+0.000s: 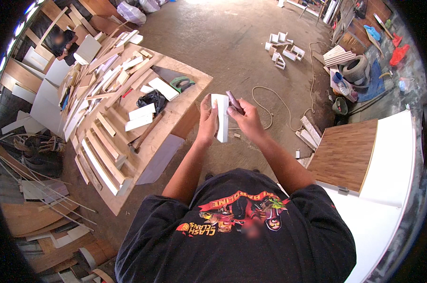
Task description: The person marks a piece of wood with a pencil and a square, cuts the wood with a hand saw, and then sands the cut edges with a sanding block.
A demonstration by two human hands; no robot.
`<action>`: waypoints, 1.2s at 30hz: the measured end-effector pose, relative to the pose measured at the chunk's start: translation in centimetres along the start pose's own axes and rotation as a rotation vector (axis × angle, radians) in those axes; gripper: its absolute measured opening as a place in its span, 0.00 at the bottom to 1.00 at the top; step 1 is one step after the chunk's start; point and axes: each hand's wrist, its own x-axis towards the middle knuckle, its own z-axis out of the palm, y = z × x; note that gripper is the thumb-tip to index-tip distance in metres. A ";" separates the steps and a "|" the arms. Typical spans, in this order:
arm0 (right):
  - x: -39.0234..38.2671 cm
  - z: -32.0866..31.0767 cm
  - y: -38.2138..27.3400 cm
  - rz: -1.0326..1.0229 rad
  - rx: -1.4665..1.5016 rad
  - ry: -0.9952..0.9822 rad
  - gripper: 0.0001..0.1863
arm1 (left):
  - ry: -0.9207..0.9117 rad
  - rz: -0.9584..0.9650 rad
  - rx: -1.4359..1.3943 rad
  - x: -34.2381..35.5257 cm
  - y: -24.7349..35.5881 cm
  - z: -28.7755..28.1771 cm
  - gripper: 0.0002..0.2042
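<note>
In front of my chest, my left hand (206,121) is closed round a white block-like piece (221,126), its thumb along the near face. My right hand (248,119) grips a short dark brownish piece (232,98), perhaps folded sandpaper, though its kind is not clear. That piece sits against the upper right edge of the white piece, and my right fingertips come close to it too. Both hands are over the floor, just right of the workbench (194,92).
Wood strips (102,155), white blocks (140,117), a hammer (146,133), a black plastic bag (152,100) and a green tool (181,84) lie on the bench. Ahead are small white frames (285,47) and a cord (274,96). A white panel (388,188) stands right; another person (64,43) sits far left.
</note>
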 end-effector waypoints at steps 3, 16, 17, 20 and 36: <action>-0.5 -0.4 -1.1 -0.008 -0.014 0.054 0.12 | -0.047 -0.295 -0.126 -0.7 0.0 -0.3 0.36; 0.7 -3.7 -5.1 -0.351 -0.457 -0.038 0.16 | -0.180 -0.313 -0.027 -1.2 1.5 0.0 0.36; 0.6 -3.3 -5.1 -0.440 -0.428 -0.091 0.16 | -0.184 -0.313 -0.019 -1.1 1.7 0.1 0.36; 1.4 -4.4 -3.2 -0.326 -0.440 -0.033 0.16 | -0.241 -0.241 -0.014 -1.3 1.9 0.1 0.37; 0.6 -2.9 -1.4 -0.279 -0.295 0.012 0.14 | -0.300 -0.291 -0.201 -1.0 3.1 -0.1 0.33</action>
